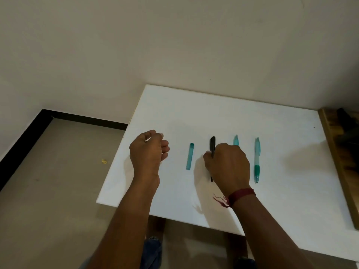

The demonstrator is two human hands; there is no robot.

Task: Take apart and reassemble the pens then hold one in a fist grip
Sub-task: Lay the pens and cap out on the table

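Note:
On the white table [272, 152] lie several pen items in a row. A flat teal pen piece [190, 156] lies left of centre. A black pen [212, 144] lies beside it, and my right hand [228, 166] is closed over its middle, with the tip showing below my palm. Just past my right knuckles, the top of a teal pen [235, 140] sticks out; the rest is hidden. A whole teal pen [257, 160] lies to the right. My left hand [148, 150] hovers at the table's left edge, fingers loosely curled, nothing visible in it.
A wooden board [338, 162] with a dark object on it borders the table on the right. The wall runs behind the table. The floor lies to the left, with a small yellow scrap [104, 161] on it. Below the table's front edge my feet show.

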